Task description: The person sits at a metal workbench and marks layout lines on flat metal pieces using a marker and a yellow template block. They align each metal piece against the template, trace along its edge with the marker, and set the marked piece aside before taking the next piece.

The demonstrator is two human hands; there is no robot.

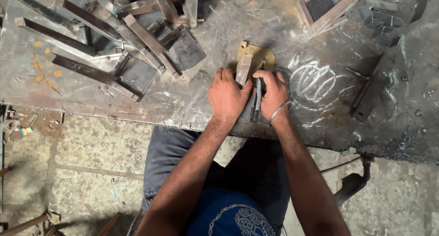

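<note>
On a scratched steel worktable [320, 112] lies a yellowish metal plate [264, 58] with a short square tube [243, 67] standing against it. My left hand [227, 97] rests on the table with its fingers pressed against the tube's near end. My right hand [274, 93], with a metal bangle on the wrist, grips a dark ribbed tool handle [257, 101] that points back toward me. The tool's working end is hidden under my fingers, close to the plate.
Several square tubes with dark plates welded on lie piled at the back left [137, 43]. More such pieces lie at the back right [338, 11] and at the right [368, 96]. Below the table edge is a stone floor [82, 172], with a clamp [354, 181].
</note>
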